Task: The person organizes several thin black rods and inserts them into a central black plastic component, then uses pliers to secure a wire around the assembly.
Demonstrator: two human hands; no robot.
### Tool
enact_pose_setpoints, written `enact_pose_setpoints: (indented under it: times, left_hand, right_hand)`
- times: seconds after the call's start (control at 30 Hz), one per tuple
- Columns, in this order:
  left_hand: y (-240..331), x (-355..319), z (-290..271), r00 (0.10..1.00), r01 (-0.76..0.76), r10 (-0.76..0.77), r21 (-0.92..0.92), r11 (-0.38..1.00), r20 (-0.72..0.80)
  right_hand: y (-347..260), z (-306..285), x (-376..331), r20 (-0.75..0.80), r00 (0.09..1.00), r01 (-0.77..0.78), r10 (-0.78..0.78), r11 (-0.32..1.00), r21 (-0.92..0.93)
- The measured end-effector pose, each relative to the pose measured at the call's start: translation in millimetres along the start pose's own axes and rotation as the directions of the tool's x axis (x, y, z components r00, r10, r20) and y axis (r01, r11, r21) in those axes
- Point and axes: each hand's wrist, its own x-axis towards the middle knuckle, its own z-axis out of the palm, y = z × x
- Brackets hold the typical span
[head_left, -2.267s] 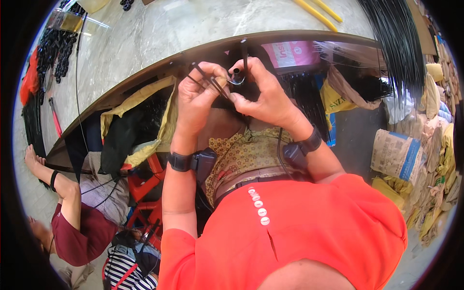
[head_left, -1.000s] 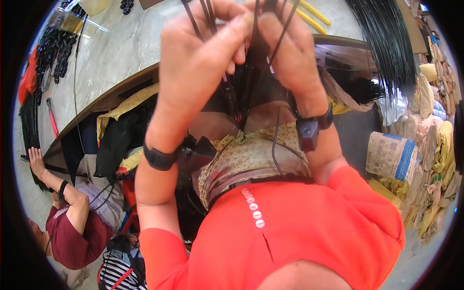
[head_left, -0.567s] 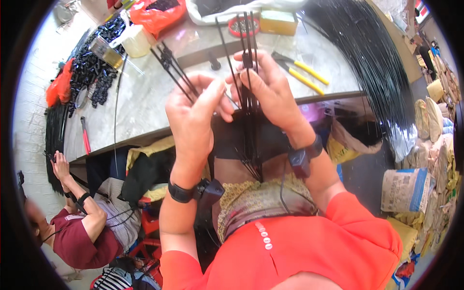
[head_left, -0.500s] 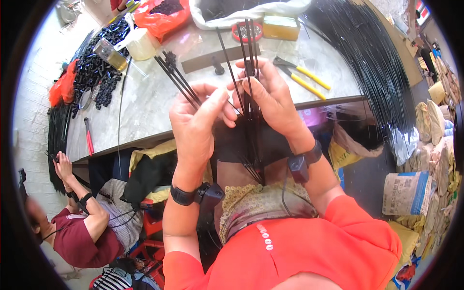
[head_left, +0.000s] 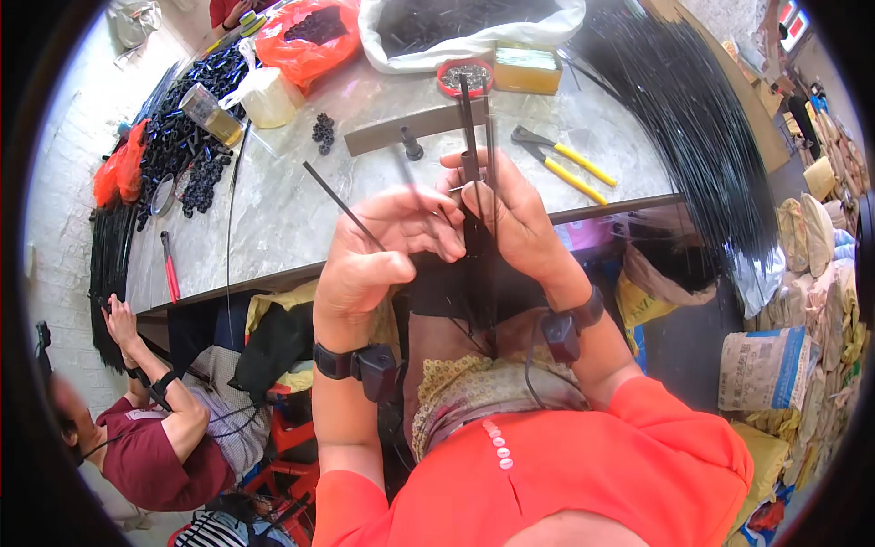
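My right hand (head_left: 515, 219) is closed around several upright thin black rods (head_left: 466, 114) and a short dark tubular piece (head_left: 470, 166). Their lower ends reach down toward my lap. Beside it, my left hand (head_left: 365, 242) has its thumb apart and its fingers curled. One slanting black rod (head_left: 337, 202) runs into its palm. Another rod (head_left: 412, 173), smeared by motion, passes near the left fingertips, which are close to the bundle. What touches inside the fingers is partly hidden.
On the grey table (head_left: 292, 214) lie yellow-handled cutters (head_left: 570, 169), a metal bar (head_left: 378, 135), a black peg-like part (head_left: 412, 144) and small black parts (head_left: 324, 133). A white sack (head_left: 392, 62) and a red dish (head_left: 447, 77) stand behind. Long black rods (head_left: 702, 137) cover the right side. A co-worker (head_left: 159, 438) sits left.
My left thumb has spread away from the fingers, and fewer slanting rods show at that hand. The rod between my hands has shifted left and blurred. My right hand keeps hold of the bundle.
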Motion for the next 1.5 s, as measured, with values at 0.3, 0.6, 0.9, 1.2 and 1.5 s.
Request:
enact_pose_setpoints:
  times: [0.3,0.6,0.9,1.2,1.5]
  left_hand:
    - [-17,10,18,0.973,0.060,-0.053,0.023,0.998,-0.224]
    - [-29,12,48,0.879,0.009,0.105,0.237,0.971,-0.464]
    - [-30,8,54,0.875,-0.041,0.173,0.286,0.957,-0.452]
    - [-31,8,59,0.851,-0.069,0.154,0.184,0.981,-0.501]
    - [-28,13,48,0.881,-0.046,0.137,0.207,0.977,-0.453]
  right_hand:
    - [-12,-15,-10,0.012,0.999,-0.042,0.041,0.996,0.074]
    - [-15,-12,-20,-0.088,0.996,-0.029,0.022,0.996,-0.079]
    - [-20,-5,-25,-0.140,0.990,-0.030,0.023,0.998,-0.046]
    - [-19,0,-26,-0.160,0.986,-0.051,0.051,0.999,0.003]
    - [-22,-11,-20,-0.062,0.998,-0.029,0.033,0.997,0.066]
